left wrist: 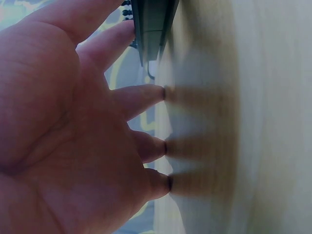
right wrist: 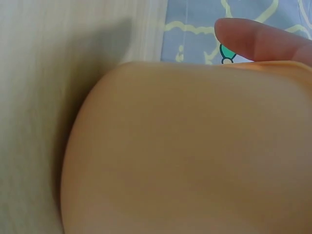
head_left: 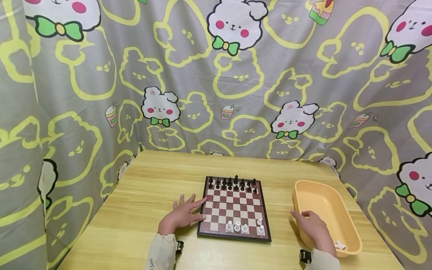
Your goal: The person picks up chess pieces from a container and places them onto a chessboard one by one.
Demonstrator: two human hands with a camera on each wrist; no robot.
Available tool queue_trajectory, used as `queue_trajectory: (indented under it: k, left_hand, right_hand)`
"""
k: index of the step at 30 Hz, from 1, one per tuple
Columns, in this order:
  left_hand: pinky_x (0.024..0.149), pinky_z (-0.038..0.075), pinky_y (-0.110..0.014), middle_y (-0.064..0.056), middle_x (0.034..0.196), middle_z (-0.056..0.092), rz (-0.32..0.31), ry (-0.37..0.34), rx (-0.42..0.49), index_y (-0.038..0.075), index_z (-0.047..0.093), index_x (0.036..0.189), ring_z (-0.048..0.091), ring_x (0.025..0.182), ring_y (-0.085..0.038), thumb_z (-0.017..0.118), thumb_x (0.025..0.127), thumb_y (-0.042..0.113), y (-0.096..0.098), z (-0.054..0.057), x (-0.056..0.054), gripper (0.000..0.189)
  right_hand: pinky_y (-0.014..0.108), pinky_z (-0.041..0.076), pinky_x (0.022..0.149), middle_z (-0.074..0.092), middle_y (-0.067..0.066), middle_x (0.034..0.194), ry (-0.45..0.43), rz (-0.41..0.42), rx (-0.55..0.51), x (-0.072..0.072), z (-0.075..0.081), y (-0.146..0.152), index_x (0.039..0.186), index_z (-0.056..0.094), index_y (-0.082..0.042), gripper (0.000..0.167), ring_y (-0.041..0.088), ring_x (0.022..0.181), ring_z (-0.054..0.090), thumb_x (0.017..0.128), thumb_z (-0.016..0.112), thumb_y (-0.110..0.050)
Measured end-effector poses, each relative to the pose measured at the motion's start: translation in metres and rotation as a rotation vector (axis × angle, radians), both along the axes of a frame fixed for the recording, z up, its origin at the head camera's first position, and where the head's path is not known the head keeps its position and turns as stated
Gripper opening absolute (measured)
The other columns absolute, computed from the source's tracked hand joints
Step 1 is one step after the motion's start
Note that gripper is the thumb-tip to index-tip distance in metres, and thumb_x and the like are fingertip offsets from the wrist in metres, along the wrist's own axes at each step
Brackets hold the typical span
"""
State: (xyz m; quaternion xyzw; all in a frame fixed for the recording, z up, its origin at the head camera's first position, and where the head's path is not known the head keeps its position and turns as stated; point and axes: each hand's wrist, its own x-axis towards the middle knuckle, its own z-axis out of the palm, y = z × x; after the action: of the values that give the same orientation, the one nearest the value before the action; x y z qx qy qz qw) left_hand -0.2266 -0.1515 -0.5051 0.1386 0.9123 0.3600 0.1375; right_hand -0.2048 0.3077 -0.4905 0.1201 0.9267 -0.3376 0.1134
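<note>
A folding chessboard (head_left: 216, 216) lies on the wooden table. My left hand (head_left: 182, 215) is at its left side with fingers spread; the thumb and index finger touch the board's edge. In the left wrist view, the other fingertips (left wrist: 156, 92) rest on the table. Black chess pieces (head_left: 236, 182) fill the far rows, and several white chess pieces (head_left: 237, 226) stand along the near edge. My right hand (head_left: 314, 227) is over the left side of an orange plastic basin (head_left: 351, 225). Its thumb (right wrist: 253, 41) shows above the rim; the basin's wall hides the other fingers in the right wrist view.
White pieces (head_left: 340, 245) lie in the basin's near end, beside the right wrist. Wooden table surface (head_left: 162, 176) extends around the board. A grey curtain (head_left: 202, 82) with cartoon prints hangs behind the table and along both sides.
</note>
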Motion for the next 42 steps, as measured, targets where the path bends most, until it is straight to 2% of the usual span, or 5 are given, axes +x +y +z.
queue_trajectory:
  k: [6,12,23,29,42]
  left_hand:
    - [0.113,-0.009,-0.078,-0.029,0.167,0.018,0.003,-0.003,0.003,0.027,0.046,0.158,-0.009,0.148,-0.063,0.071,0.097,0.039,-0.0003,-0.0010,-0.0008,0.067]
    - [0.112,-0.009,-0.079,-0.029,0.167,0.018,0.004,0.005,-0.002,0.027,0.046,0.158,-0.009,0.147,-0.064,0.072,0.097,0.040,-0.0003,-0.0017,-0.0023,0.067]
    - [0.112,-0.006,-0.080,-0.029,0.167,0.019,0.003,0.006,-0.005,0.025,0.046,0.158,-0.007,0.147,-0.065,0.071,0.096,0.041,-0.0007,0.0011,0.0001,0.069]
    - [0.112,-0.007,-0.080,-0.030,0.167,0.018,-0.001,0.004,-0.001,0.024,0.046,0.158,-0.008,0.147,-0.064,0.071,0.097,0.040,-0.0006,0.0008,0.0004,0.068]
    - [0.112,-0.007,-0.080,-0.030,0.167,0.019,-0.002,0.010,0.000,0.023,0.046,0.158,-0.008,0.147,-0.065,0.071,0.097,0.040,-0.0006,-0.0004,0.0002,0.068]
  right_hand:
    - [0.054,0.050,0.088,0.061,0.034,0.122,0.017,-0.011,-0.011,-0.0004,-0.0007,0.0017,0.123,0.059,0.012,0.091,0.047,0.107,0.061,0.099,0.040,-0.074]
    - [0.062,0.046,0.096,0.054,0.042,0.131,0.056,-0.068,-0.015,0.0022,0.0002,0.0033,0.134,0.049,0.020,0.101,0.055,0.117,0.056,0.103,0.013,-0.070]
    - [0.062,0.043,0.100,0.064,0.034,0.123,0.248,-0.263,-0.051,0.0055,-0.0010,-0.0003,0.127,0.057,0.008,0.055,0.054,0.117,0.056,0.106,0.048,-0.042]
    - [0.053,0.048,0.091,0.079,0.012,0.099,0.270,-0.306,-0.072,0.0047,-0.0022,0.0003,0.130,0.057,0.003,0.047,0.045,0.112,0.063,0.106,0.048,-0.036]
    - [0.039,0.046,0.080,0.076,0.017,0.105,0.470,-0.350,-0.014,0.0063,-0.0057,-0.0032,0.120,0.072,0.001,0.035,0.033,0.096,0.068,0.103,0.059,-0.026]
